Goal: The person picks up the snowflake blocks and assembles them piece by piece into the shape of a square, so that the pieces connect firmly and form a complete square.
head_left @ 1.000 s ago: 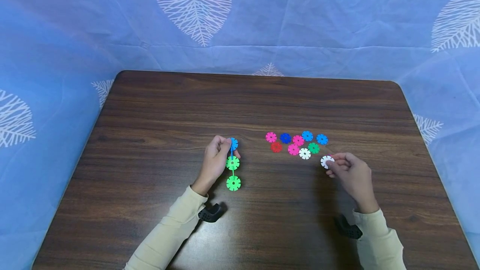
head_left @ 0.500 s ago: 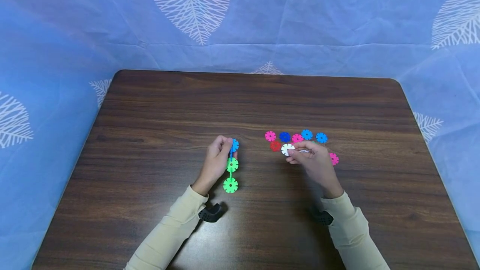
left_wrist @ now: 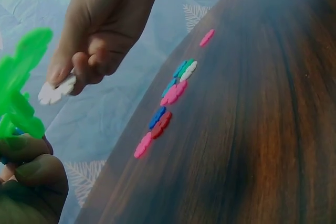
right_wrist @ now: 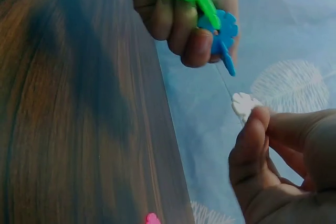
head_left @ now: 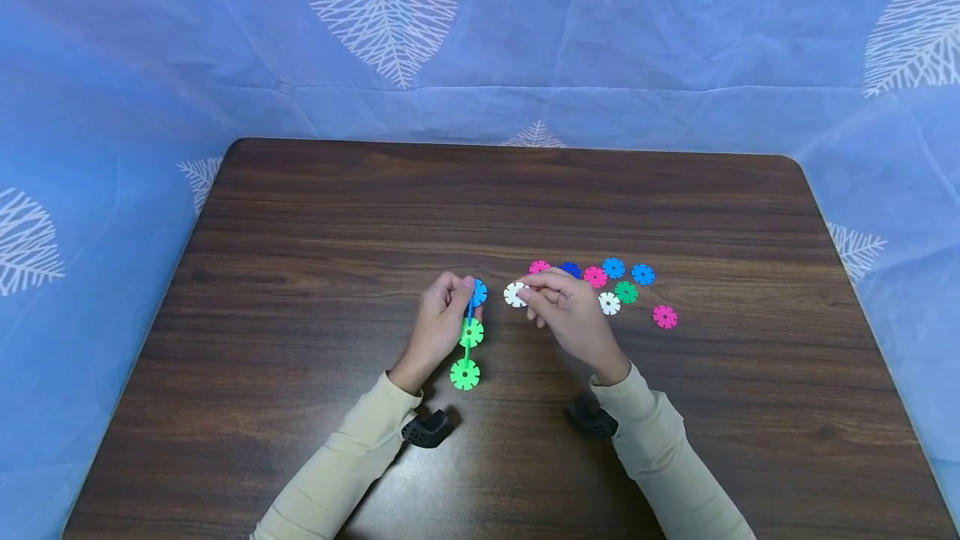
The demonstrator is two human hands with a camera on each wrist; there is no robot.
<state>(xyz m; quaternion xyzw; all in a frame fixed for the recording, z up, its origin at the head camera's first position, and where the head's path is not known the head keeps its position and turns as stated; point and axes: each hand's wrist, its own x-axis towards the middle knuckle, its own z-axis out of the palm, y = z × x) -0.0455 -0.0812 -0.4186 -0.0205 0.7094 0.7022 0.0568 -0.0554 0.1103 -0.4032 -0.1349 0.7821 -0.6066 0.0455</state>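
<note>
My left hand (head_left: pixel 437 327) grips the blue end of a joined chain of notched discs; a blue disc (head_left: pixel 478 292) tops it, with green discs (head_left: pixel 465 374) below. In the right wrist view, a blue disc (right_wrist: pixel 224 29) stands out beside the curled fingers of the left hand (right_wrist: pixel 181 30). My right hand (head_left: pixel 572 315) pinches a white disc (head_left: pixel 515 294) between thumb and fingers, a short way right of the chain and apart from it. The left wrist view shows that white disc (left_wrist: pixel 56 91) near the green pieces (left_wrist: pixel 23 77).
Loose discs lie on the wooden table (head_left: pixel 360 215) behind and right of my right hand: blue (head_left: pixel 642 274), green (head_left: pixel 626 292), white (head_left: pixel 609 303) and pink among them. One pink disc (head_left: pixel 664 317) lies apart to the right. A blue leaf-patterned cloth (head_left: pixel 637 32) hangs beyond the table.
My right hand has moved left with the white disc, from right of the loose discs to near the chain. The lone pink disc now shows at the right. My left hand has shifted slightly right.
</note>
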